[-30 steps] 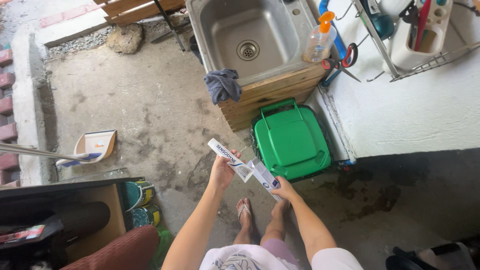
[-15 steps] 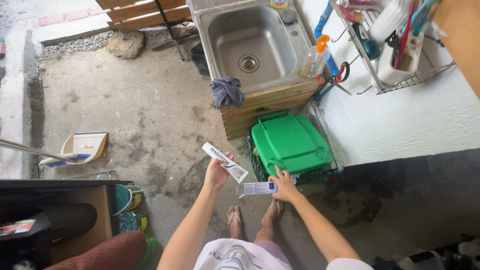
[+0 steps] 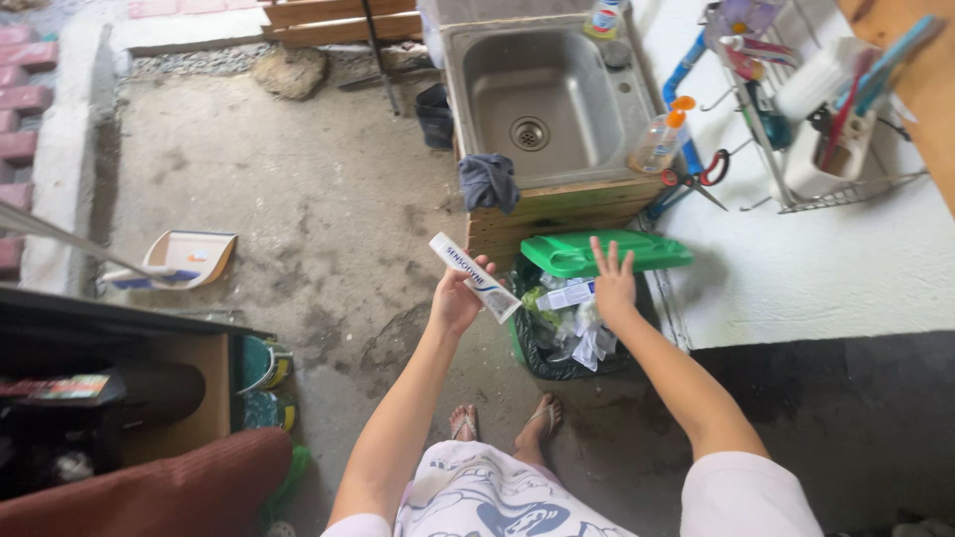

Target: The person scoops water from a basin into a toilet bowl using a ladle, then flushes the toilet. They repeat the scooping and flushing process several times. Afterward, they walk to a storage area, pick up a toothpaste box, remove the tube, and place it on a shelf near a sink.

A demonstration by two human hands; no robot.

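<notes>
A white toothpaste tube [image 3: 474, 276] is gripped near its lower end by the closed fingers of the left hand [image 3: 458, 298], with its capped end angled up and away to that hand's left. Just to the right of it, the right hand [image 3: 612, 283] is spread wide with nothing held, pressed against the raised green lid [image 3: 597, 251] of a bin [image 3: 557, 328] lined with a black bag, in which a small carton [image 3: 565, 294] and crumpled wrappers are seen directly beside the palm. Beyond both hands a steel sink [image 3: 542, 94] on a wooden stand is found, with a grey cloth [image 3: 487, 181] draped over its front edge and a soap pump bottle [image 3: 662, 137] on its right rim, while a dustpan [image 3: 184, 257] lies well off to the left on the concrete floor [image 3: 298, 199].
</notes>
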